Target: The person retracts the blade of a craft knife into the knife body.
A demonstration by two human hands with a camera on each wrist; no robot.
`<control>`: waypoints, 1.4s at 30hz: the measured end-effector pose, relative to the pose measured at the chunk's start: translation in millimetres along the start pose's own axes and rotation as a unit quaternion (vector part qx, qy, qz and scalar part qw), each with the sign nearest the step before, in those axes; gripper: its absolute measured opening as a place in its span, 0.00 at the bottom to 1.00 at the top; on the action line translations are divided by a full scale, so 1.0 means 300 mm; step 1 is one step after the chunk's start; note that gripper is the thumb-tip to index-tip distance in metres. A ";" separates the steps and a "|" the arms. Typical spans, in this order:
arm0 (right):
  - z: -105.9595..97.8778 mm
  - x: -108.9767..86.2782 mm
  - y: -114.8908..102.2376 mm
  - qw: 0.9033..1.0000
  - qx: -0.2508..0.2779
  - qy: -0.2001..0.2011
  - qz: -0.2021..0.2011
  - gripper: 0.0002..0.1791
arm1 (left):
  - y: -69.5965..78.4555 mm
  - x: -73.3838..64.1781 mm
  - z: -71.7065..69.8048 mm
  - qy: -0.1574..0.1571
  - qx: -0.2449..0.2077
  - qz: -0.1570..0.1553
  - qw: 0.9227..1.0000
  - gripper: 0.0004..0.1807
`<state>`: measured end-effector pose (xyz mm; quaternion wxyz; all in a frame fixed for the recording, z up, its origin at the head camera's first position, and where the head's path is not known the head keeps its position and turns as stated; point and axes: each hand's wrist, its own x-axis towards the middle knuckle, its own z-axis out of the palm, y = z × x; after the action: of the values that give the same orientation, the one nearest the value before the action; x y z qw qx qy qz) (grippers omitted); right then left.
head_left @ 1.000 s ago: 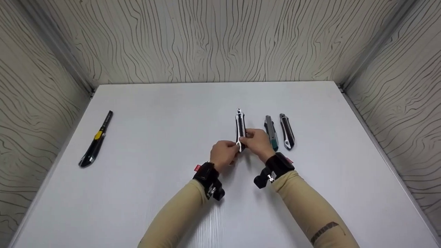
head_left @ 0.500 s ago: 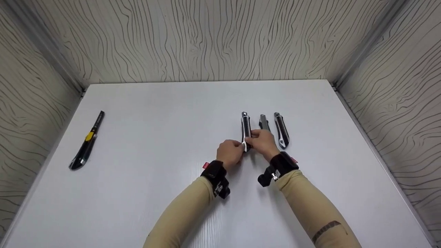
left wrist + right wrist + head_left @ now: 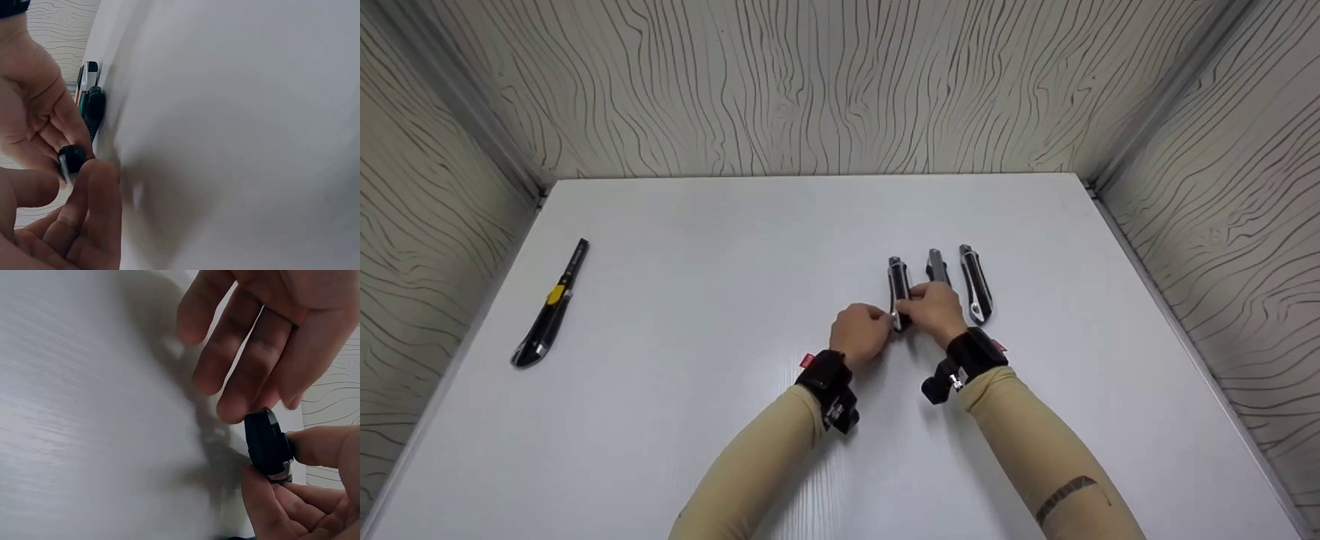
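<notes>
My right hand [image 3: 936,309] pinches a black and silver utility knife [image 3: 899,279] between thumb and fingers, its far end pointing to the back of the table. Beside the knife's near end is my left hand [image 3: 859,332], the fingertips close to it. The right wrist view shows the left hand's fingers [image 3: 236,365] fairly straight and spread, with the thumb apart, at the top of the knife's dark butt [image 3: 264,441]. Partly hidden behind my right hand lies a grey and green utility knife [image 3: 937,267]. Another black and silver utility knife [image 3: 976,285] lies right of that.
Far to the left lies a black utility knife with a yellow slider [image 3: 551,304]. The white table [image 3: 720,247] is bounded at the back and sides by wood-grain patterned panels [image 3: 810,90].
The held knife has moved right, closer to the grey and green one, and turned on its axis. Its far end looks lower. The left fingertips have come away from its near end.
</notes>
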<state>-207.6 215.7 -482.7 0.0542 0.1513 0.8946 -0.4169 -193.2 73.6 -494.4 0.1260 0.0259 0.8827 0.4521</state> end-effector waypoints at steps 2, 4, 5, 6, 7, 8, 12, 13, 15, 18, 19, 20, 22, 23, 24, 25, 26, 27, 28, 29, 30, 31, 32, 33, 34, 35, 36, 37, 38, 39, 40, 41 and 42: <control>0.002 -0.001 -0.004 1.000 -0.026 0.010 -0.003 0.21 | -0.003 -0.004 -0.014 -0.005 -0.014 0.001 1.000 0.14; 0.005 0.001 -0.004 0.998 -0.052 0.019 -0.009 0.22 | -0.009 -0.006 -0.027 -0.010 -0.029 0.000 1.000 0.14; 0.007 0.000 -0.004 0.998 -0.063 0.023 -0.013 0.22 | -0.013 -0.006 -0.032 -0.012 -0.037 -0.001 0.999 0.14; 0.008 0.000 -0.004 0.997 -0.074 0.027 -0.017 0.22 | -0.018 -0.007 -0.039 -0.014 -0.043 -0.002 0.999 0.14; 0.009 -0.001 -0.003 0.996 -0.085 0.032 -0.020 0.22 | -0.022 -0.009 -0.046 -0.017 -0.051 -0.004 0.999 0.15; 0.010 -0.002 -0.002 0.994 -0.096 0.037 -0.024 0.22 | -0.025 -0.011 -0.055 -0.020 -0.057 -0.005 0.998 0.15; 0.013 -0.003 0.002 0.991 -0.119 0.055 -0.035 0.19 | -0.036 -0.024 -0.087 -0.022 -0.065 -0.004 0.998 0.16; 0.013 -0.002 0.002 0.990 -0.122 0.061 -0.038 0.18 | -0.039 -0.026 -0.094 -0.020 -0.067 -0.005 0.998 0.16; 0.015 -0.003 0.003 0.989 -0.127 0.068 -0.040 0.16 | -0.045 -0.030 -0.107 -0.016 -0.066 -0.005 0.998 0.16; 0.018 -0.005 0.003 0.987 -0.133 0.074 -0.043 0.17 | -0.054 -0.034 -0.123 -0.016 -0.078 -0.010 0.997 0.16; 0.019 -0.005 0.003 0.987 -0.136 0.077 -0.046 0.17 | -0.057 -0.035 -0.127 -0.017 -0.085 -0.012 0.996 0.17; 0.020 -0.006 0.004 0.986 -0.140 0.079 -0.049 0.18 | -0.061 -0.036 -0.131 -0.018 -0.091 -0.013 0.996 0.17; 0.022 -0.006 0.005 0.983 -0.152 0.085 -0.061 0.16 | -0.067 -0.038 -0.141 -0.020 -0.105 -0.021 0.994 0.17; 0.022 -0.006 0.006 0.981 -0.157 0.089 -0.066 0.15 | -0.070 -0.039 -0.145 -0.020 -0.111 -0.024 0.993 0.17; 0.023 -0.006 0.007 0.980 -0.164 0.092 -0.071 0.13 | -0.074 -0.040 -0.148 -0.021 -0.115 -0.027 0.993 0.17; 0.023 -0.006 0.008 0.979 -0.167 0.094 -0.073 0.12 | -0.077 -0.041 -0.152 -0.021 -0.115 -0.028 0.993 0.17; 0.023 -0.007 0.008 0.978 -0.170 0.094 -0.074 0.10 | -0.081 -0.042 -0.155 -0.022 -0.114 -0.028 0.993 0.17; 0.023 -0.007 0.008 0.977 -0.174 0.094 -0.074 0.09 | -0.084 -0.043 -0.159 -0.022 -0.112 -0.031 0.993 0.17; 0.023 -0.007 0.009 0.977 -0.176 0.092 -0.073 0.09 | -0.087 -0.043 -0.162 -0.022 -0.108 -0.030 0.993 0.17; 0.022 -0.009 0.008 0.977 -0.178 0.090 -0.072 0.09 | -0.090 -0.044 -0.165 -0.022 -0.103 -0.027 0.994 0.17; 0.019 -0.011 0.007 0.977 -0.178 0.089 -0.071 0.09 | -0.093 -0.044 -0.169 -0.023 -0.096 -0.024 0.995 0.17; 0.015 -0.013 0.008 0.978 -0.177 0.088 -0.070 0.10 | -0.094 -0.044 -0.171 -0.023 -0.087 -0.021 0.996 0.17; 0.009 -0.016 0.008 0.978 -0.175 0.088 -0.070 0.11 | -0.095 -0.043 -0.174 -0.023 -0.077 -0.020 0.997 0.17; 0.003 -0.019 0.008 0.978 -0.173 0.089 -0.071 0.13 | -0.095 -0.043 -0.179 -0.022 -0.066 -0.019 0.997 0.17; -0.004 -0.022 0.007 0.978 -0.171 0.091 -0.074 0.15 | -0.095 -0.041 -0.186 -0.022 -0.055 -0.018 0.998 0.17; -0.010 -0.026 0.005 0.978 -0.169 0.093 -0.078 0.17 | -0.096 -0.040 -0.193 -0.021 -0.045 -0.017 0.999 0.17; -0.016 -0.029 0.002 0.978 -0.166 0.094 -0.082 0.19 | -0.096 -0.038 -0.202 -0.021 -0.036 -0.019 0.999 0.17; -0.021 -0.032 -0.002 0.978 -0.165 0.093 -0.087 0.20 | -0.096 -0.037 -0.213 -0.020 -0.027 -0.022 0.999 0.16; -0.025 -0.035 -0.007 0.977 -0.166 0.092 -0.095 0.20 | -0.097 -0.035 -0.225 -0.019 -0.017 -0.025 0.999 0.16; -0.027 -0.037 -0.013 0.977 -0.165 0.089 -0.101 0.20 | -0.097 -0.034 -0.239 -0.018 -0.006 -0.025 0.999 0.16; -0.027 -0.040 -0.019 0.976 -0.168 0.086 -0.106 0.19 | -0.099 -0.033 -0.252 -0.019 0.007 -0.028 0.999 0.16; -0.025 -0.043 -0.025 0.976 -0.168 0.083 -0.111 0.18 | -0.102 -0.032 -0.266 -0.018 0.020 -0.029 0.999 0.16; -0.022 -0.046 -0.032 0.975 -0.171 0.078 -0.115 0.17 | -0.104 -0.032 -0.282 -0.020 0.034 -0.032 0.999 0.17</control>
<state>-197.4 212.0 -468.4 -0.0392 0.0678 0.9655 -0.2484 -202.6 -13.3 -470.3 0.1566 0.0110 0.8951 0.4173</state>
